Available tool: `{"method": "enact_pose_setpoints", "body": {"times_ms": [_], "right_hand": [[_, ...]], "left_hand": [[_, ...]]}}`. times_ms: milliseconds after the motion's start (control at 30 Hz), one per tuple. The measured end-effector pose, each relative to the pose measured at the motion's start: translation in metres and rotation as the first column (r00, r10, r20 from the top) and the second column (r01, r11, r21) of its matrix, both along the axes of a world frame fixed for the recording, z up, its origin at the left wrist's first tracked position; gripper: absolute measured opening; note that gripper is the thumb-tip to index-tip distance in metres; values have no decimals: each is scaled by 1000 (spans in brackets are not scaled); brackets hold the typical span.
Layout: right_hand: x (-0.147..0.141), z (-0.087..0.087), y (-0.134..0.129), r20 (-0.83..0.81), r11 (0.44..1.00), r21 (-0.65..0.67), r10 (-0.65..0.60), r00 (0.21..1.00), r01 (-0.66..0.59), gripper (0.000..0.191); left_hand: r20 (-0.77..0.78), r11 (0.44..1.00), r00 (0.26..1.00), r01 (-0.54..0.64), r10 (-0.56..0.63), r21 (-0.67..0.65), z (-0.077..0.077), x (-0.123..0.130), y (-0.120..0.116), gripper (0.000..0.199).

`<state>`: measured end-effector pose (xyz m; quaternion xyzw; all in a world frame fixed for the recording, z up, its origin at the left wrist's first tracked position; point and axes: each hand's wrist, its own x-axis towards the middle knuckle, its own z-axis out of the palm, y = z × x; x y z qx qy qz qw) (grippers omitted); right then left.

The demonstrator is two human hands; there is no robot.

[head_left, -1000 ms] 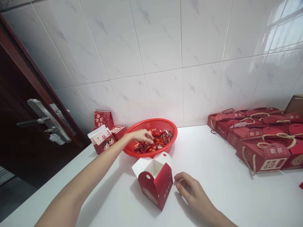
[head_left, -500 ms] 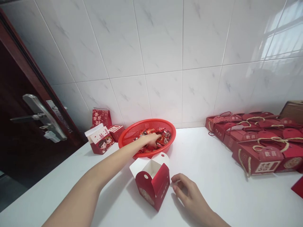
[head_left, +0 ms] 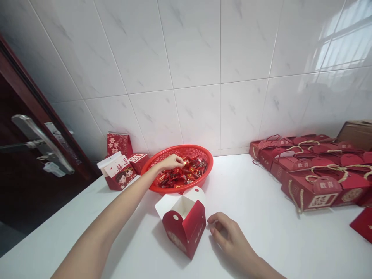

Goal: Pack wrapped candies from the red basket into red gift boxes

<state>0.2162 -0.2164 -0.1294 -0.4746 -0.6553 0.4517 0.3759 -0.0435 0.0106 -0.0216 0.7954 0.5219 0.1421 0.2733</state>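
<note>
My left hand is over the red basket, its fingertips drawn close together at the wrapped sweets; I judge that I'm picking from the pile. I can't tell whether a sweet is between my fingers, as my knuckles cover most of that spot. My right hand is empty, loosely curled with thumb and fingers a little apart, just beside the open box; whether a fingertip touches its side I can't say. The box stands on the tabletop in front of the basket, flaps up. I'd say the next move calls for a firm pinch and a lift clear of the basket's rim. The floor of my box is hard to make out behind its flaps. To the right, the rows of handled boxes and a red piece are cut off by the frame.
</note>
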Motion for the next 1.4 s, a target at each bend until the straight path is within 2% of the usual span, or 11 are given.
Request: {"method": "enact_pose_setpoints", "body": {"times_ms": [167, 267, 400, 500, 633, 767, 967, 1067, 1133, 1300, 1400], "right_hand": [[0, -2, 0, 4, 1000, 10, 0, 1000, 0, 18], [0, -5, 0, -13, 1000, 15, 0, 1000, 0, 19], [0, -5, -1, -28, 1000, 24, 5, 1000, -4, 18], [0, -3, -2, -32, 1000, 20, -4, 999, 4, 18], [0, -3, -2, -8, 1000, 31, -4, 1000, 4, 18], [-1, -3, -2, -3, 999, 40, -14, 1000, 14, 17], [-1, -3, -3, -15, 997, 74, 0, 1000, 1, 14], [0, -6, 0, -7, 994, 106, 6, 1000, -5, 14], [0, -9, 2, 5, 992, 127, 17, 1000, -18, 14], [0, -10, 3, 13, 992, 128, 11, 1000, -13, 14], [0, -10, 2, 13, 994, 111, 12, 1000, -13, 14]], "left_hand": [[44, 998, 997, -65, 66, -9, 0, -4, -7, 12], [-22, 995, 995, -96, 96, -3, 0, -1, -11, 14], [-147, 989, 979, -128, 138, 77, -3, 2, -11, 18], [-179, 980, 968, -155, 176, 125, -5, 2, -9, 20], [-200, 978, 971, -92, 130, 189, -8, 3, -9, 17], [-334, 985, 941, 13, 45, 170, -11, 7, -8, 34], [-455, 985, 891, 78, 1, 156, -14, 10, -8, 67], [-468, 992, 884, 72, -16, 102, -14, 10, -10, 74], [-463, 997, 886, 53, -18, 63, -13, 10, -12, 63], [-382, 999, 923, 41, -45, -19, -13, 8, -11, 17], [-291, 1000, 957, 2, -8, -19, -16, 6, -8, 19]]}}
